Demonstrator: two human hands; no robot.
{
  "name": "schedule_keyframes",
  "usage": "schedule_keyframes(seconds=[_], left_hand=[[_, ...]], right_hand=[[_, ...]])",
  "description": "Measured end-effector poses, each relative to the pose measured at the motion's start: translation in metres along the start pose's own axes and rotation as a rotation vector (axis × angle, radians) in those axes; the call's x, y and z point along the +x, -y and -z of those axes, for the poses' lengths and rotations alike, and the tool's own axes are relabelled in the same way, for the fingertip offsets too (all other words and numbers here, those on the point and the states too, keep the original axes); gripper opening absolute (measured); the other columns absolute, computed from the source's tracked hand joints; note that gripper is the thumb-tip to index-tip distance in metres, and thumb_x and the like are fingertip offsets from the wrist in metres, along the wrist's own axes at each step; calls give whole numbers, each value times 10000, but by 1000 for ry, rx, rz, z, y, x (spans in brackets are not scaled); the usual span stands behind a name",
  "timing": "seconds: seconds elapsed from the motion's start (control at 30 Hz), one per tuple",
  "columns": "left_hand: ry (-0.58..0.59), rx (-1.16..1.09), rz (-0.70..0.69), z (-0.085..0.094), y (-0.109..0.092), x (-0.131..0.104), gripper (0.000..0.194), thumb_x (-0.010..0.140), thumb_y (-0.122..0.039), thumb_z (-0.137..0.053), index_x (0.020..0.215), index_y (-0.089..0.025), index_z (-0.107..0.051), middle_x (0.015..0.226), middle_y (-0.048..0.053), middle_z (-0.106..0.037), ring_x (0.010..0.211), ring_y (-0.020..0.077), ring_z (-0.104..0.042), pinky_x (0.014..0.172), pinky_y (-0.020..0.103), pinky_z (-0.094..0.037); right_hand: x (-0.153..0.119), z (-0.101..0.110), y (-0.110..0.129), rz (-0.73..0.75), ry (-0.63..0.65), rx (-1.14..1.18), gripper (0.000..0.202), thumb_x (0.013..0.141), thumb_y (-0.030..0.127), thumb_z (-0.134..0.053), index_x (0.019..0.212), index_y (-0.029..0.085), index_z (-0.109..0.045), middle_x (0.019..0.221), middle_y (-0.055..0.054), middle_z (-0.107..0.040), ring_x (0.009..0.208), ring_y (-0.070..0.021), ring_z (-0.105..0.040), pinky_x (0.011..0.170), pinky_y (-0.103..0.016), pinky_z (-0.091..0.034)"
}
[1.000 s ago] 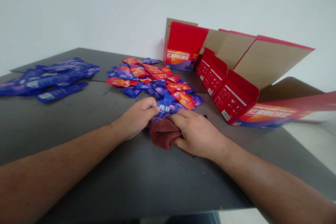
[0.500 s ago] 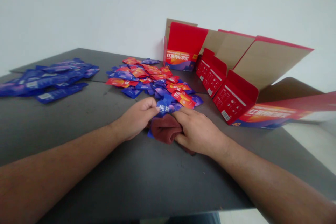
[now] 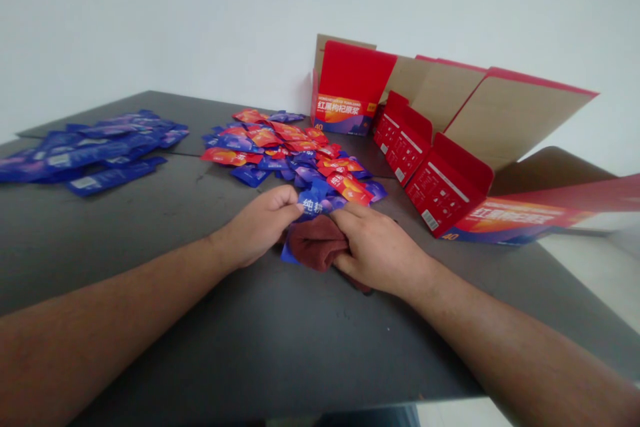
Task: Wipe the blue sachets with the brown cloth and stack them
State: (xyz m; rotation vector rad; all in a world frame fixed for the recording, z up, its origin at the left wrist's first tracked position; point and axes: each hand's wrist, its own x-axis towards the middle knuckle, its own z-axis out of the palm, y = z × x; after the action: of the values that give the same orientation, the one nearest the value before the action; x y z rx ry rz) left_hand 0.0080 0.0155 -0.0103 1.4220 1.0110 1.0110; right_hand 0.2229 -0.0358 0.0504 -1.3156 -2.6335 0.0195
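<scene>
In the middle of the head view, my left hand (image 3: 265,223) is closed, its thumb and fingers pinching the top of a blue sachet (image 3: 311,205) with white lettering. A brown cloth (image 3: 316,241) is bunched in my right hand (image 3: 377,243), pressed over the sachet's middle. One blue corner of the sachet shows beneath the cloth at its lower left; the rest is covered. Right beyond my hands lies a loose pile of red and blue sachets (image 3: 273,140).
A heap of blue sachets (image 3: 100,147) lies at the left of the dark table (image 3: 280,347). Several open red cartons stand at the right, among them a near carton (image 3: 445,190) and a back carton (image 3: 345,113), flaps raised. A pale wall (image 3: 200,20) rises behind.
The cloth in my right hand has shifted very slightly up, showing a bit more of the sachet's lower corner. My left hand keeps its pinch in the same place.
</scene>
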Motion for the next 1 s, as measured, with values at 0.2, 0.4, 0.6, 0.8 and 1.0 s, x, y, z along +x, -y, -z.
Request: schedule_keyframes(seconds=[0.2, 0.4, 0.6, 0.8, 1.0], left_hand=[[2, 24, 0, 1, 0, -1, 223, 878, -357, -622, 778, -212, -485, 655, -40, -466, 543, 107, -410, 497, 232, -316], [-2, 20, -12, 0, -1, -1, 221, 873, -347, -625, 775, -211, -482, 658, -42, -460, 552, 108, -412, 506, 232, -327], [-11, 40, -14, 1, 1, -1, 221, 873, -360, -629, 781, -211, -494, 666, -32, -481, 573, 117, -437, 511, 231, -322], [-3, 28, -7, 1, 1, 0, 221, 878, -358, -630, 783, -210, -496, 657, -39, -473, 553, 109, -421, 510, 233, -325], [14, 17, 2, 1, 0, -1, 218, 896, -366, -611, 801, -212, -488, 678, -32, -489, 565, 113, -435, 497, 230, -305]], right_hand=[[-1, -1, 1, 17, -7, 10, 189, 833, 269, -623, 1005, 197, -592, 1016, -63, -640, 902, -209, -600, 778, -328, -478], [-1, -1, -1, 28, 5, 18, 189, 839, 276, -626, 1008, 195, -596, 1016, -68, -641, 914, -211, -600, 789, -328, -479], [-1, 0, 0, -11, -15, 8, 193, 827, 263, -619, 1004, 191, -593, 1018, -70, -642, 906, -215, -604, 778, -332, -481], [-2, 1, 3, 77, 38, 4, 182, 834, 266, -622, 1002, 201, -600, 990, -58, -639, 924, -217, -601, 789, -329, -476], [-1, 0, 0, -25, -14, -1, 196, 830, 276, -627, 1002, 192, -583, 1011, -66, -636, 897, -213, -604, 769, -328, -479]])
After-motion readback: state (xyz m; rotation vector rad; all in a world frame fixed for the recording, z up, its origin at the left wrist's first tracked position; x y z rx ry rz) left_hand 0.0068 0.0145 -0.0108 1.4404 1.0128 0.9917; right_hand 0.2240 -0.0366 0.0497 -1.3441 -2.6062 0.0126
